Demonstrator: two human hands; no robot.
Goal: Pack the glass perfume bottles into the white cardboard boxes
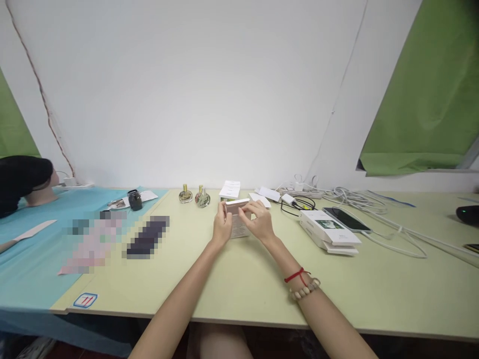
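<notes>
Both hands meet over the middle of the table (232,289), nearer its far edge than its near one. The left hand (222,227) is closed around the left side of a small box (239,228). The right hand (259,222) pinches the box at its top right, fingertips on the pale lid flap (whether the flap is tucked in cannot be told). The box stands upright, its foot on or just above the tabletop. The right wrist carries a red cord and a bead bracelet (305,289). Behind the box, by the far edge, is a stack of white cartons (229,189), and left of that stand two glass bottles (185,194) side by side. Right of the hands lie two flat white packs (329,233), stacked, with a phone (346,219) just beside them and cables (377,212) beyond. The left end of the table is under a blue cloth (33,269) bearing a dark jar (134,200) and a knife (30,230). Another person's head (22,182) is at the far left corner.
</notes>
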